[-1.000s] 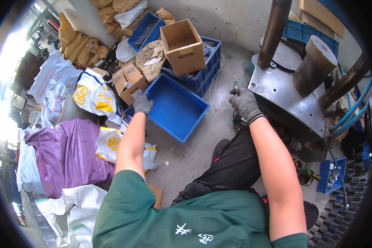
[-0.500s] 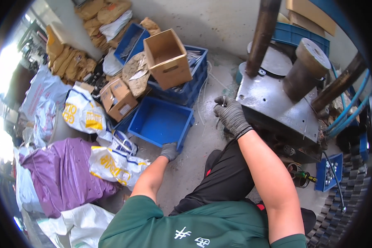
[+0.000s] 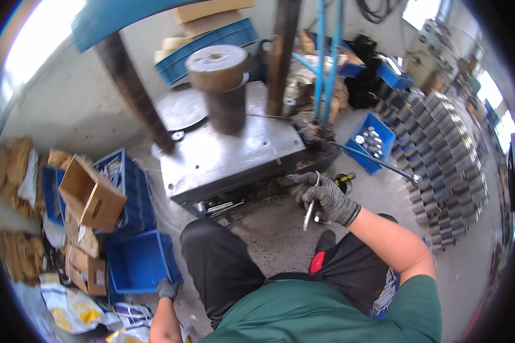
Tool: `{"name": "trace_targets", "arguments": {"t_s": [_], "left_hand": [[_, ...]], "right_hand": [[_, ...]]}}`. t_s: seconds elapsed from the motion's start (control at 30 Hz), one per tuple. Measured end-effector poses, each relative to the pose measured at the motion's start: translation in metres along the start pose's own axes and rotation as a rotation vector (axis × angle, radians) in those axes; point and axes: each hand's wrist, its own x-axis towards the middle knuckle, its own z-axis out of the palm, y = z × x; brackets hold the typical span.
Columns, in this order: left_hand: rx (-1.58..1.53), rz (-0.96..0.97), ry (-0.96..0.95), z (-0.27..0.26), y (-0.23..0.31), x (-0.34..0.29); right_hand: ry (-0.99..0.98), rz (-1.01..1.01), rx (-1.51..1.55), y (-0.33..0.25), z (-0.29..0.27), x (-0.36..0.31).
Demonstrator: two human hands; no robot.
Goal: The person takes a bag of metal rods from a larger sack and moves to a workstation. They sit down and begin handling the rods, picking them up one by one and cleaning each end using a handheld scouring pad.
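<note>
My left hand (image 3: 167, 288), in a grey glove, is closed on the near right corner of a blue plastic bin (image 3: 136, 287). The bin sits low at the left, its inner bottom showing. My right hand (image 3: 329, 200), in a striped grey glove, is closed around a slim silver metal rod (image 3: 308, 218) whose lower end sticks out below the fingers. A bit of bright metal also shows above the fingers; I cannot tell whether it is the same piece. This hand is in front of the near right side of a heavy steel press base (image 3: 229, 157), over the floor.
A thick steel cylinder (image 3: 217, 86) stands on the base between dark posts (image 3: 134, 86). At right are a blue bin of metal parts (image 3: 372, 143), a long-handled bar (image 3: 377, 162) and stacked metal cylinders (image 3: 440, 166). A cardboard box (image 3: 91, 194) rests on bins at left.
The view has swung right, bringing the stacked cylinders and the bin of parts further in. My right hand has moved along the press base toward its right side. My left hand stays on the blue bin.
</note>
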Motion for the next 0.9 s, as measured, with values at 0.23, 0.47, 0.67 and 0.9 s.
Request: {"name": "trace_targets", "arguments": {"t_s": [0.23,0.47,0.67,0.9], "left_hand": [[-0.781,0.357,0.732,-0.087,0.046,0.031],[-0.577,0.97,0.554,-0.343,0.343,-0.033],[-0.124,1.259,0.461,-0.298,0.521,-0.055],[0.131,1.172,0.543,-0.263,0.541,-0.069]], "right_hand": [[0.435,0.095,0.047,0.003,-0.144,-0.042],[0.389,0.181,0.055,0.011,-0.167,-0.066],[0.241,-0.099,-0.116,-0.013,-0.129,-0.057],[0.312,-0.158,-0.392,-0.008,-0.136,-0.064]]}}
